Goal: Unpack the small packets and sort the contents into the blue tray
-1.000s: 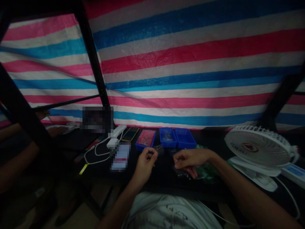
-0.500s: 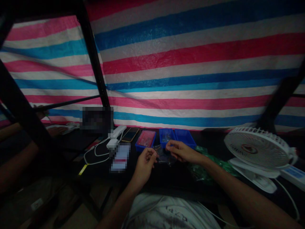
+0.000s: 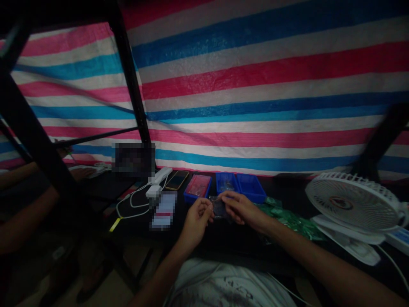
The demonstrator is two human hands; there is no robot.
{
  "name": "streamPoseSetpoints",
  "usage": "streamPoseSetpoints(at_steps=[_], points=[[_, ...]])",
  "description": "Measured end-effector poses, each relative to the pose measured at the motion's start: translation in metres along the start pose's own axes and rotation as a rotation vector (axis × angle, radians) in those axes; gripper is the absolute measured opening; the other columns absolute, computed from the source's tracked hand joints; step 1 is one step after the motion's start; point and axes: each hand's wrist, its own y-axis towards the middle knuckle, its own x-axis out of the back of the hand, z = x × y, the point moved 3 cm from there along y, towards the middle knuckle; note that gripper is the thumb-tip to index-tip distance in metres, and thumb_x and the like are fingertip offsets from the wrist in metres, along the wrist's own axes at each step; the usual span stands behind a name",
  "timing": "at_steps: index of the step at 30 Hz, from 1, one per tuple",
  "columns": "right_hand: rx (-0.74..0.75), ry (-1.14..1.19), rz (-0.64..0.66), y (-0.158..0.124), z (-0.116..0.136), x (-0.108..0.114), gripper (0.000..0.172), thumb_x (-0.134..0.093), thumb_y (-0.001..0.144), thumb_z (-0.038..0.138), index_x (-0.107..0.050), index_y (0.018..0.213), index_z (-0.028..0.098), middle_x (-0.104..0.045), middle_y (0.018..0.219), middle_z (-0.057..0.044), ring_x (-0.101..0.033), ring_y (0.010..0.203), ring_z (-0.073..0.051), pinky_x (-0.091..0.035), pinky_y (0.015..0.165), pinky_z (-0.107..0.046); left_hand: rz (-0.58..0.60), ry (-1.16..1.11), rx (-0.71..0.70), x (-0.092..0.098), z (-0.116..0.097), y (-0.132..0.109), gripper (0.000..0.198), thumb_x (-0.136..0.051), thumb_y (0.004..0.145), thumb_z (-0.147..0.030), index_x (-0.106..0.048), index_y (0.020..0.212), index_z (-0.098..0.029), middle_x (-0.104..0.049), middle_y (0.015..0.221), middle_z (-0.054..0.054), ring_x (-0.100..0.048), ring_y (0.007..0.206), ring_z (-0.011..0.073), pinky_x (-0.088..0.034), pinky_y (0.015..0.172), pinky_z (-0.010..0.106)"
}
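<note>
A small transparent plastic bag (image 3: 219, 208) with something dark inside is pinched between my two hands, above the black tabletop (image 3: 223, 245). My left hand (image 3: 196, 220) grips its left side with the fingers curled. My right hand (image 3: 242, 209) holds its right edge between fingertips and thumb. Just beyond the hands stand a blue tray holding a red-pink item (image 3: 198, 186) and a pair of blue trays (image 3: 239, 183), the left one holding small items. A crumpled green plastic bag (image 3: 289, 221) lies under and beyond my right wrist.
A white desk fan (image 3: 353, 204) and a power strip (image 3: 398, 238) stand at right. To the left lie a phone (image 3: 176, 180), white charger and cables (image 3: 156, 183), and a blurred card (image 3: 164, 210). A co-worker's hand (image 3: 81, 173) shows beyond a black metal frame post (image 3: 38, 136).
My right hand has moved left and up to the small bag, and both hands now hold it together. The green bag shows more fully, and the view has shifted slightly.
</note>
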Motion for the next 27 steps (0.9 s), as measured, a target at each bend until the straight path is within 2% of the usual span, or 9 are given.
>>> streamPoseSetpoints(at_steps=[5, 10, 12, 15, 18, 21, 25, 27], points=[[0.036, 0.070, 0.003, 0.000, 0.002, -0.009, 0.039, -0.075, 0.083, 0.046, -0.064, 0.107, 0.017, -0.056, 0.052, 0.009, -0.042, 0.033, -0.005, -0.034, 0.032, -0.014, 0.000, -0.003, 0.009, 0.000, -0.003, 0.001, 0.029, -0.065, 0.089, -0.047, -0.060, 0.092, -0.018, -0.060, 0.072, -0.001, -0.057, 0.059, 0.0116, -0.036, 0.050, 0.020], [0.061, -0.046, 0.066, 0.009, 0.006, -0.008, 0.038, -0.073, 0.082, 0.048, -0.064, 0.104, 0.018, -0.073, 0.075, -0.001, -0.058, 0.043, -0.008, -0.045, 0.037, -0.017, -0.016, -0.034, 0.002, 0.000, 0.001, 0.001, 0.029, -0.067, 0.087, -0.046, -0.061, 0.094, -0.018, -0.062, 0.077, 0.000, -0.060, 0.062, 0.0123, -0.038, 0.049, 0.019], [0.075, -0.052, 0.080, 0.012, 0.009, -0.003, 0.034, -0.072, 0.083, 0.045, -0.064, 0.101, 0.018, -0.074, 0.087, -0.003, -0.060, 0.047, -0.008, -0.047, 0.039, -0.017, -0.026, -0.037, 0.000, 0.000, 0.002, 0.001, 0.029, -0.068, 0.086, -0.044, -0.062, 0.097, -0.019, -0.063, 0.083, 0.002, -0.062, 0.066, 0.0132, -0.039, 0.050, 0.019], [0.092, -0.035, 0.085, 0.012, 0.017, 0.003, 0.030, -0.066, 0.086, 0.044, -0.066, 0.100, 0.017, -0.074, 0.093, -0.006, -0.061, 0.050, -0.009, -0.048, 0.040, -0.018, -0.037, -0.015, -0.001, 0.001, 0.001, 0.001, 0.028, -0.067, 0.088, -0.042, -0.065, 0.103, -0.019, -0.065, 0.094, 0.005, -0.065, 0.073, 0.0152, -0.043, 0.051, 0.020], [0.148, -0.122, 0.070, 0.011, 0.028, 0.006, 0.033, -0.061, 0.091, 0.048, -0.066, 0.095, 0.016, -0.072, 0.090, -0.006, -0.060, 0.052, -0.010, -0.046, 0.041, -0.019, -0.035, 0.017, -0.003, 0.001, 0.000, 0.001, 0.029, -0.065, 0.089, -0.041, -0.067, 0.106, -0.018, -0.068, 0.105, 0.009, -0.066, 0.077, 0.0163, -0.046, 0.054, 0.021], [0.218, -0.297, 0.059, 0.012, 0.036, 0.009, 0.033, -0.068, 0.088, 0.049, -0.064, 0.091, 0.017, -0.068, 0.082, -0.002, -0.057, 0.053, -0.010, -0.044, 0.042, -0.018, -0.034, 0.027, -0.006, 0.002, 0.002, 0.001, 0.029, -0.063, 0.091, -0.040, -0.066, 0.110, -0.018, -0.068, 0.109, 0.010, -0.066, 0.079, 0.0162, -0.047, 0.055, 0.021], [0.274, -0.402, 0.059, 0.018, 0.030, 0.009, 0.031, -0.070, 0.088, 0.048, -0.063, 0.100, 0.020, -0.061, 0.081, 0.000, -0.056, 0.058, -0.012, -0.043, 0.044, -0.020, -0.059, -0.012, -0.002, 0.004, 0.005, 0.001, 0.032, -0.065, 0.089, -0.040, -0.063, 0.113, -0.019, -0.066, 0.110, 0.010, -0.067, 0.079, 0.0165, -0.046, 0.053, 0.021], [0.327, -0.381, -0.016, 0.019, 0.024, 0.007, 0.032, -0.067, 0.090, 0.048, -0.061, 0.107, 0.022, -0.057, 0.075, 0.002, -0.052, 0.055, -0.011, -0.039, 0.043, -0.019, -0.078, -0.030, -0.001, 0.004, 0.005, 0.002, 0.034, -0.066, 0.088, -0.040, -0.061, 0.115, -0.019, -0.065, 0.107, 0.010, -0.067, 0.077, 0.0163, -0.046, 0.053, 0.020]])
